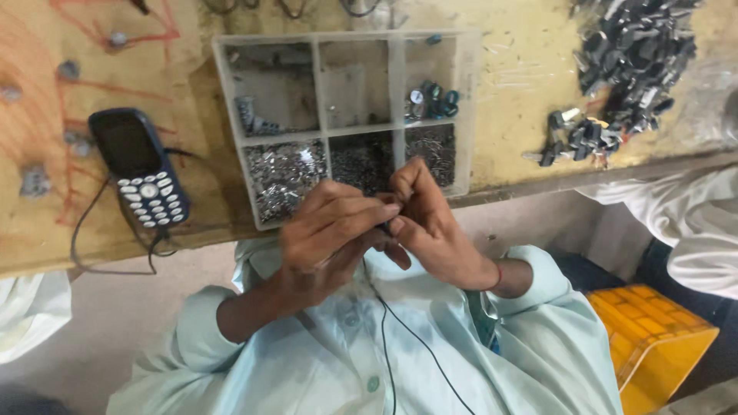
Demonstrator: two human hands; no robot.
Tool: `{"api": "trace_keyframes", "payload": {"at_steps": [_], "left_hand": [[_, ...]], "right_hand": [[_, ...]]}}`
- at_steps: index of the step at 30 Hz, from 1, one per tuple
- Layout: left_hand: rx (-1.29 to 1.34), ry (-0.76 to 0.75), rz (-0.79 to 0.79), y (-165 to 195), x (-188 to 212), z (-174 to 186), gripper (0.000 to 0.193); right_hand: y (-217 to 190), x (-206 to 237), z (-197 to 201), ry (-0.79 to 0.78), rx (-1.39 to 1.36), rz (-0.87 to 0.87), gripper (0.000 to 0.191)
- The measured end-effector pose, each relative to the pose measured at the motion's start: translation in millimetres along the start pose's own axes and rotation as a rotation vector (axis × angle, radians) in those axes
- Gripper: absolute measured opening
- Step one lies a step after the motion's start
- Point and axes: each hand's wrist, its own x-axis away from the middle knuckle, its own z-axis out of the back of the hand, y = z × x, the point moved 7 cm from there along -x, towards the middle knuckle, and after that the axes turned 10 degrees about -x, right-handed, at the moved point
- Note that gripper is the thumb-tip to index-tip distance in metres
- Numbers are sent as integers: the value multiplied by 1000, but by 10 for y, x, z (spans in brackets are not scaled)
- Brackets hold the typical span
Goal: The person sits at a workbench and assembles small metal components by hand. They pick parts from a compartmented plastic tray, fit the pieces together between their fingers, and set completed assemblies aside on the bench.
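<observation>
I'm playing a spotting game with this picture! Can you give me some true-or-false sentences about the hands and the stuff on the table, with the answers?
1. Both hands, left hand and right hand, pinch one small dark part together. True.
2. The parts tray has six compartments. True.
3. The keypad phone is red. False: it is dark blue.
4. The phone lies inside the tray. False: it lies on the table, left of the tray.
5. A pile of dark parts lies at the table's far right. True.

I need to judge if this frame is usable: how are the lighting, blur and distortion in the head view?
Head view: soft, even light with no harsh glare; wide-angle lens bends the table edge; left hand and right hand slightly motion-blurred, the small dark part between them indistinct; compartment tray and phone fairly sharp; corners softer.
</observation>
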Motion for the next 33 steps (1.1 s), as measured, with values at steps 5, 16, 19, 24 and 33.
{"api": "trace_keyframes", "payload": {"at_steps": [5, 16, 19, 24, 33], "left_hand": [[-62, -18, -42, 71, 37, -68, 41], [-15, -17, 34, -81, -64, -70, 31], [80, -32, -17, -83, -42, -104, 35], [81, -82, -4, -122, 17, -146, 40], [44, -51, -2, -107, 57, -53, 40]], "right_hand": [[-265, 217, 165, 28, 415, -229, 36], [-1505, 680, 1444, 597, 1360, 727, 10], [-1366, 534, 1169, 338, 587, 752, 16], [-741, 351, 345, 170, 746, 638, 18], [-478, 331, 150, 290, 1101, 657, 22]]}}
